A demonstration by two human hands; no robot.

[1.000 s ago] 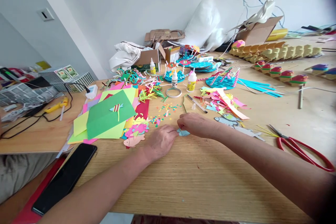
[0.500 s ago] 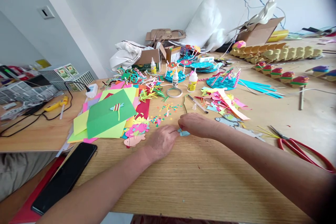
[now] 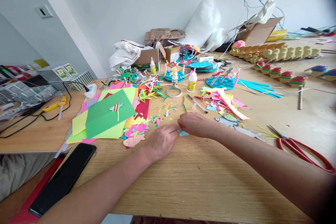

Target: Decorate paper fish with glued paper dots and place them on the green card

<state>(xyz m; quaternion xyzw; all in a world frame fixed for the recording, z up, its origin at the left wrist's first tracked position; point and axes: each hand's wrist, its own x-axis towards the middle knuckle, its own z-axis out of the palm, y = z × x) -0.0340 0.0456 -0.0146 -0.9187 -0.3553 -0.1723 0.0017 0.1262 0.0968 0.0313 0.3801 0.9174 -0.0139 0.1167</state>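
Note:
My left hand [image 3: 163, 141] rests on the wooden table [image 3: 168, 182], its fingers together at the edge of a small blue paper cutout [image 3: 183, 132], which looks like a fish. My right hand [image 3: 194, 124] is closed just above the same cutout, fingertips pointing down; whatever it pinches is hidden. A thin green strip [image 3: 185, 103] lies just beyond the right knuckles. Scattered coloured paper dots [image 3: 168, 109] lie beyond both hands. Pink paper fish [image 3: 134, 140] are piled left of my left hand. A striped paper fish [image 3: 116, 107] lies on green paper [image 3: 105, 126].
Red-handled scissors [image 3: 301, 150] and grey paper fish [image 3: 248, 132] lie to the right. Glue bottles [image 3: 192, 81], a tape ring [image 3: 173, 92] and a pen [image 3: 198, 104] stand or lie ahead. A black phone [image 3: 63, 178] is at the near left. Paper scraps [image 3: 223, 101] sit right of centre.
Both hands stay at the blue cutout with almost no visible movement. The whole view has shifted slightly.

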